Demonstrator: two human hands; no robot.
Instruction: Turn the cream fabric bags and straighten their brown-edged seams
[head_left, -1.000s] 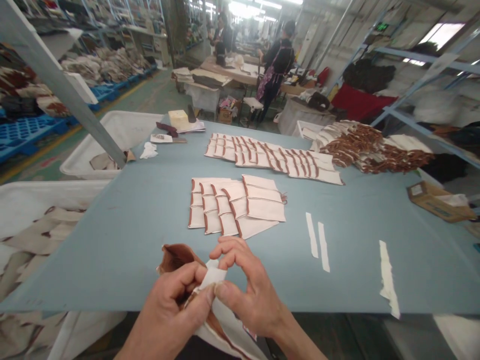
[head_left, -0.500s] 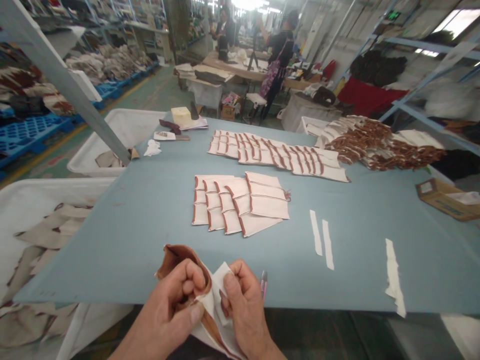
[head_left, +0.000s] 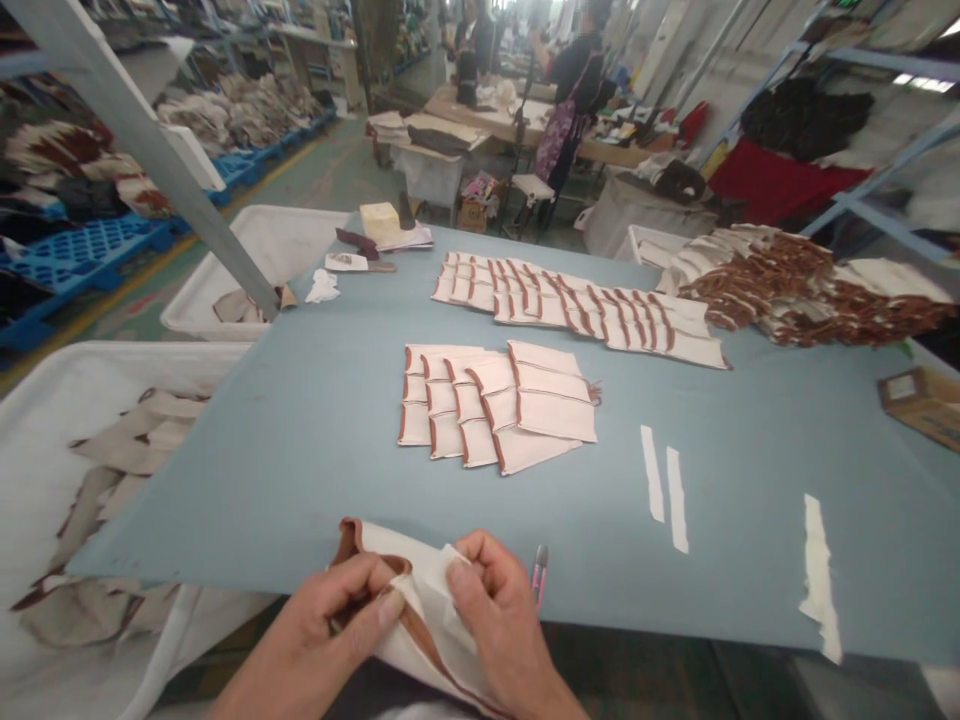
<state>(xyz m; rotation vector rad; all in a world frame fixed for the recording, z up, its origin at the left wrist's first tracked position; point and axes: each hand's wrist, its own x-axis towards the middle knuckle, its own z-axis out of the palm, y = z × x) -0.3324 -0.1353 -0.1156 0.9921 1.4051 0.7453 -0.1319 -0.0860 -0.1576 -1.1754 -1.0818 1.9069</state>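
Note:
At the near edge of the blue table (head_left: 300, 440) both hands pinch one cream fabric piece with brown trim (head_left: 424, 610). My left hand (head_left: 337, 625) grips its left side, thumb pressed on the cloth. My right hand (head_left: 499, 620) holds the right side with curled fingers, and a small pink-handled tool (head_left: 538, 572) pokes out beside its fingers. Farther out lies a fanned group of finished cream pieces (head_left: 499, 405), and beyond it a long overlapping row of the same pieces (head_left: 585, 310).
Three white tape strips (head_left: 664, 485) lie at right. A heap of brown-trimmed pieces (head_left: 795, 285) sits far right, a cardboard box (head_left: 922, 405) at the edge. White bins (head_left: 247, 250) with fabric scraps stand left. A person works at a far table (head_left: 570, 80).
My hands have drawn back toward me and lower in view. The brown inside of the piece has been folded under, so mostly cream cloth shows now.

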